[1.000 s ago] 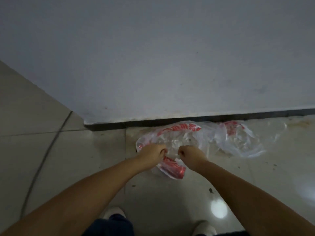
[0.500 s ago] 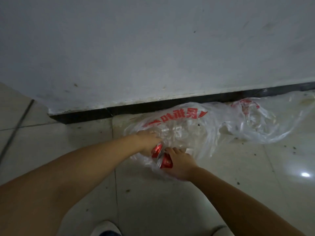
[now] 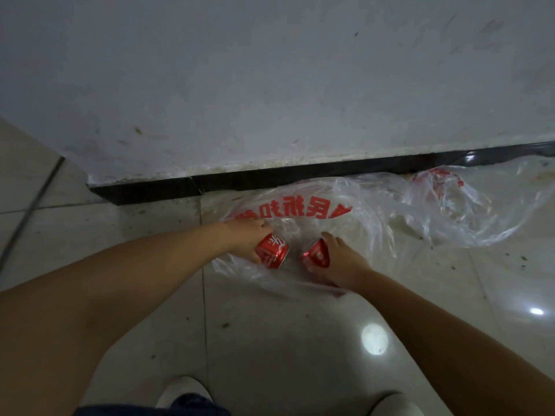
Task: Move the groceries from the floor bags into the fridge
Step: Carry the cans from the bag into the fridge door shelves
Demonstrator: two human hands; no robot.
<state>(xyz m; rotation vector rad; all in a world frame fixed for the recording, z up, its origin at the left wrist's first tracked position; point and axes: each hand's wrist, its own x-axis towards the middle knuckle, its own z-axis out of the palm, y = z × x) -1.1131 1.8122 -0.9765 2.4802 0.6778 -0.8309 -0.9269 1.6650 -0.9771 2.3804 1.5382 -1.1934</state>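
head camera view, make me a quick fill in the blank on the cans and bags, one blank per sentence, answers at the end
1. Each hand holds one ____ can: the left hand has the left can, the right hand the right can.
2. Both cans sit at the mouth of a clear ____ bag.
3. The writing on that bag is ____ in colour.
4. A second bag lies on the floor to the ____ of the first.

Answers: red; plastic; red; right

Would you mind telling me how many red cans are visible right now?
2. One red can is gripped in the left hand; the other red can is gripped in the right hand, both over the clear plastic bag. More may be hidden in the crumpled plastic.
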